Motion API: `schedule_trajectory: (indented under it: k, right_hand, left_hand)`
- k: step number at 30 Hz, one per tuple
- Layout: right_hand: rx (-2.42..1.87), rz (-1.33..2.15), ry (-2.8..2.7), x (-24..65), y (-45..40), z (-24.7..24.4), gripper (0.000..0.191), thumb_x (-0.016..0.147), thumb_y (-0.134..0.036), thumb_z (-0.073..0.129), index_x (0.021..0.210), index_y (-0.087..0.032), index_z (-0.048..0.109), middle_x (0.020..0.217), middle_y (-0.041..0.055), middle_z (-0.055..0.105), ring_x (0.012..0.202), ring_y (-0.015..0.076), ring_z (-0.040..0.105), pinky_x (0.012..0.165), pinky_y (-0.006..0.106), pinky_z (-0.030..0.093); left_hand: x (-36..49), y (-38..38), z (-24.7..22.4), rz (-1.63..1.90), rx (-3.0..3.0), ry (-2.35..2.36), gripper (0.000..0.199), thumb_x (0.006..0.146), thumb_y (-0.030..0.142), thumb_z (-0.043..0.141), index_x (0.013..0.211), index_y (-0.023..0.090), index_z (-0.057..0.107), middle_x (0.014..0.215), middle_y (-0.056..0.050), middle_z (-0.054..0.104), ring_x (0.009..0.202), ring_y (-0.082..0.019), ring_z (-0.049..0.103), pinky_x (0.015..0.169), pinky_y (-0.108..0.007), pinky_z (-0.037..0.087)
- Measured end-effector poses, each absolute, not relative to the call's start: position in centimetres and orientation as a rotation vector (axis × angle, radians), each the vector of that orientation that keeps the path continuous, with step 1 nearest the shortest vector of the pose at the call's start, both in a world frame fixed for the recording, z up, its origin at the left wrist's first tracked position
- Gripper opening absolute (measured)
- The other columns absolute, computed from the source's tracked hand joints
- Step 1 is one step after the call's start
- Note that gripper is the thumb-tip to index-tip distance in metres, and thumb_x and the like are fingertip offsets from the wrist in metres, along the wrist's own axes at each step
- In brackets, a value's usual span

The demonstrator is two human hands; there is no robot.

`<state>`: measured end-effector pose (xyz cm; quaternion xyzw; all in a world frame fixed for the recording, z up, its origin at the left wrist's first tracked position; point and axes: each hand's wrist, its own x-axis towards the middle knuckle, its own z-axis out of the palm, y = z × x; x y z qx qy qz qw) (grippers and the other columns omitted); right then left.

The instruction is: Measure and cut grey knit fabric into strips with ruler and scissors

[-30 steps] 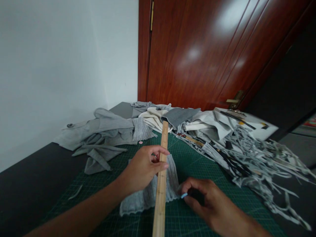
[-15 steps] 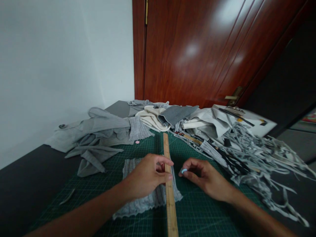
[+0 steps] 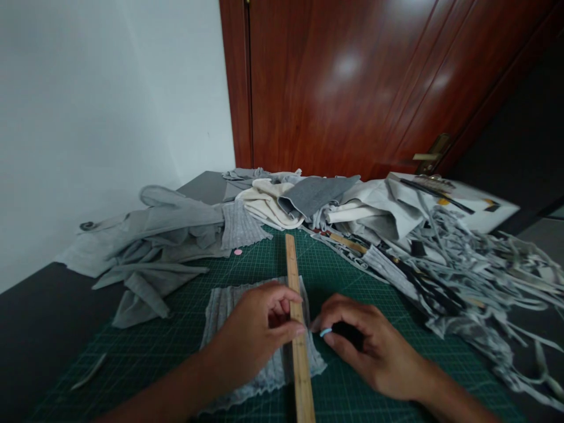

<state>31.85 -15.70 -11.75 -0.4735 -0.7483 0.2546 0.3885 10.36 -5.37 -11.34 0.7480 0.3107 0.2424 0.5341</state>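
Note:
A wooden ruler [image 3: 298, 346] lies lengthwise over a piece of grey ribbed knit fabric [image 3: 222, 308] on a green cutting mat [image 3: 352, 390]. My left hand [image 3: 259, 323] rests on the fabric, its thumb and index finger closed on the ruler. Just right of the ruler, my right hand [image 3: 368, 341] pinches a small light-blue piece [image 3: 325, 332] that looks like tailor's chalk. Its fingertips are at the fabric's right edge; I cannot tell whether the chalk touches the cloth. Part of the fabric is hidden under my left hand and the ruler.
Grey garments [image 3: 176, 220] are heaped at the left, near a pink disc [image 3: 238, 252]. Cream and grey cloth [image 3: 317, 197] is piled at the back. Fabric strips [image 3: 467, 252] tangle at the right, before a clipboard [image 3: 493, 214]. A thin scrap [image 3: 89, 372] lies front left.
My right hand with the blue piece has moved slightly down and closer to the fabric's right edge. My left hand stays on the ruler. The view has shifted slightly.

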Motion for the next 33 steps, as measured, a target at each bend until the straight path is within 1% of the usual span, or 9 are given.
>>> schedule_trajectory:
  k: [6,9,14,19,21,24,26,29,33]
  right_hand:
    - [-1.168,0.652,-1.960,31.9,-15.9,-11.7,0.021,0.095,-0.010,0.059,0.110,-0.021,0.070,0.095,0.0082,0.071,0.089,0.0238,0.066,0.075,0.039,0.053]
    - [-1.181,0.673,-1.938,31.9,-15.8,-11.8,0.020,0.096,-0.011,0.059,0.108,-0.020,0.071,0.095,0.0082,0.071,0.088,0.0230,0.066,0.075,0.038,0.053]
    - [-1.253,0.694,-1.831,31.9,-15.7,-12.2,0.015,0.099,-0.015,0.059,0.104,-0.020,0.071,0.092,0.0056,0.073,0.084,0.0205,0.069,0.073,0.036,0.053]
    - [-1.259,0.702,-1.798,31.9,-15.7,-12.4,0.011,0.097,-0.016,0.062,0.100,-0.021,0.072,0.088,0.0045,0.073,0.079,0.0197,0.068,0.069,0.034,0.051]
    - [-1.208,0.707,-1.817,32.0,-15.8,-12.4,0.013,0.095,-0.014,0.063,0.100,-0.021,0.073,0.089,0.0052,0.073,0.080,0.0204,0.068,0.070,0.035,0.051]
    - [-1.152,0.704,-1.837,32.1,-16.0,-12.3,0.016,0.093,-0.012,0.064,0.101,-0.021,0.073,0.089,0.0058,0.073,0.081,0.0210,0.068,0.070,0.036,0.051]
    - [-1.146,0.696,-1.848,32.1,-16.1,-12.3,0.015,0.092,-0.011,0.065,0.100,-0.020,0.073,0.088,0.0060,0.073,0.081,0.0215,0.068,0.070,0.036,0.050]
    - [-1.141,0.699,-1.860,32.0,-16.3,-12.2,0.014,0.091,-0.011,0.065,0.098,-0.020,0.072,0.087,0.0063,0.072,0.079,0.0215,0.067,0.069,0.036,0.050]
    - [-1.087,0.703,-1.882,31.6,-16.2,-11.9,0.017,0.091,-0.009,0.063,0.101,-0.021,0.071,0.092,0.0073,0.073,0.083,0.0220,0.067,0.071,0.037,0.052]
  left_hand:
    - [9.9,-5.3,-11.2,0.529,1.845,0.830,0.026,0.075,0.028,0.079,0.099,0.019,0.074,0.077,0.002,0.064,0.070,-0.016,0.060,0.065,-0.029,0.048]
    - [10.1,-5.5,-11.0,0.520,1.826,0.833,0.027,0.073,0.028,0.080,0.098,0.019,0.074,0.079,0.002,0.066,0.071,-0.016,0.061,0.066,-0.030,0.049]
    - [10.6,-6.2,-10.9,0.557,1.630,0.745,0.029,0.072,0.023,0.079,0.100,0.019,0.073,0.083,0.001,0.072,0.077,-0.018,0.070,0.073,-0.031,0.055]
    - [10.9,-6.5,-11.4,0.544,1.548,0.704,0.033,0.069,0.020,0.085,0.100,0.018,0.072,0.082,0.001,0.074,0.077,-0.019,0.072,0.074,-0.032,0.057]
    - [10.7,-6.3,-11.6,0.536,1.627,0.706,0.033,0.068,0.019,0.089,0.097,0.018,0.074,0.084,0.001,0.072,0.079,-0.019,0.071,0.074,-0.032,0.055]
    - [10.2,-6.0,-11.4,0.514,1.860,0.703,0.031,0.067,0.024,0.095,0.089,0.019,0.076,0.086,0.002,0.065,0.073,-0.015,0.064,0.067,-0.028,0.050]
    - [9.9,-5.9,-11.1,0.496,2.003,0.699,0.030,0.068,0.026,0.096,0.089,0.020,0.076,0.087,0.003,0.062,0.072,-0.014,0.060,0.065,-0.027,0.046]
    - [9.5,-5.8,-10.6,0.514,2.145,0.676,0.036,0.066,0.028,0.098,0.095,0.022,0.076,0.096,0.002,0.063,0.082,-0.016,0.061,0.073,-0.029,0.048]
    - [9.1,-5.7,-10.4,0.507,2.254,0.601,0.051,0.058,0.034,0.102,0.100,0.022,0.075,0.111,-0.001,0.063,0.100,-0.022,0.063,0.090,-0.035,0.051]
